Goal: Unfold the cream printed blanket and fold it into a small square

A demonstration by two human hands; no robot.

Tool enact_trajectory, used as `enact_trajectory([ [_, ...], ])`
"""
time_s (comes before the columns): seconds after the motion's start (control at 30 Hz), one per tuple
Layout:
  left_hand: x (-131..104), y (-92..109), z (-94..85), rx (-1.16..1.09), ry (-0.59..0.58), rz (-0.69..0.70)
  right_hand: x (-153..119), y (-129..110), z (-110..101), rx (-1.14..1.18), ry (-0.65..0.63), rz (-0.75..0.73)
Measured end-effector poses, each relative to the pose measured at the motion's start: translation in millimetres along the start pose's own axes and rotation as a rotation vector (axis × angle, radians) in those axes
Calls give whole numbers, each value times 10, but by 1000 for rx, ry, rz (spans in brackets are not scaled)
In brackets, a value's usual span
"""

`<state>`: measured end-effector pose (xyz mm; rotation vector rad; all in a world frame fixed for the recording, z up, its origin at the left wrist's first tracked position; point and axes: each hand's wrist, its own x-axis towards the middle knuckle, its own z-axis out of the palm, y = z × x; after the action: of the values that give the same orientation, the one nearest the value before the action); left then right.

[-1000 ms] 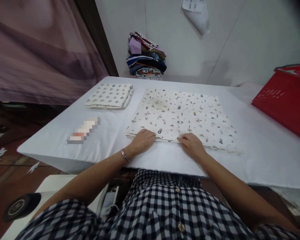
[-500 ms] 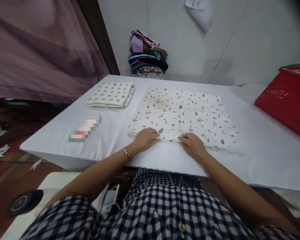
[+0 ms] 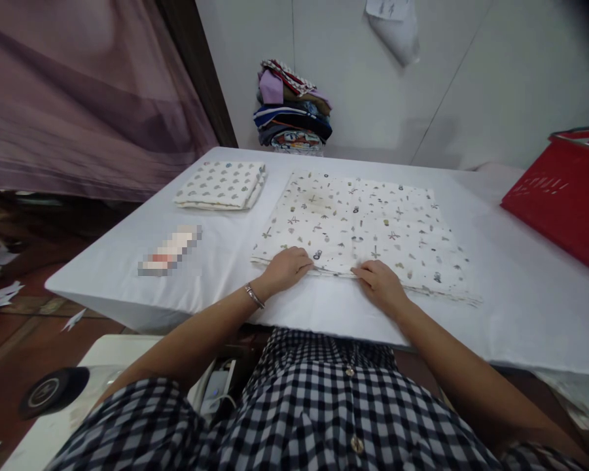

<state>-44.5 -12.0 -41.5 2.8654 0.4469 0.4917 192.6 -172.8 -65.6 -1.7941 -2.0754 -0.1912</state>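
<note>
Pinching the printed cloth [image 3: 397, 216] at its six-o'clock edge, the left hand [image 3: 285, 269] and right hand [image 3: 381, 288] have their fingers closed. A folded cloth [image 3: 220, 184] lies towards ten o'clock.

Printed cloth [image 3: 373, 219] on a covered table [image 3: 220, 245], piled textiles [image 3: 294, 114] and floor scraps [image 3: 73, 320] suggest a fabric workshop

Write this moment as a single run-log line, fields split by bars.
left hand: at near edge of wide cloth | right hand: same edge | smaller cloth: folded, left of it | red basket: at right
</note>
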Motion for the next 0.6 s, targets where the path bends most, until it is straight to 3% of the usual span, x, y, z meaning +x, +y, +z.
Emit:
enact_trajectory([
  [0.1, -32, 20, 10, 92, 34, 15, 3, -9, -9, 10, -13, 13],
  [0.33, -115, 39, 38, 202, -7, 54, -4, 6, -1, 29, -16, 15],
  [0.6, -116, 4, 49, 173, -28, 89, -10, 19, 14, 15, 4, -7],
])
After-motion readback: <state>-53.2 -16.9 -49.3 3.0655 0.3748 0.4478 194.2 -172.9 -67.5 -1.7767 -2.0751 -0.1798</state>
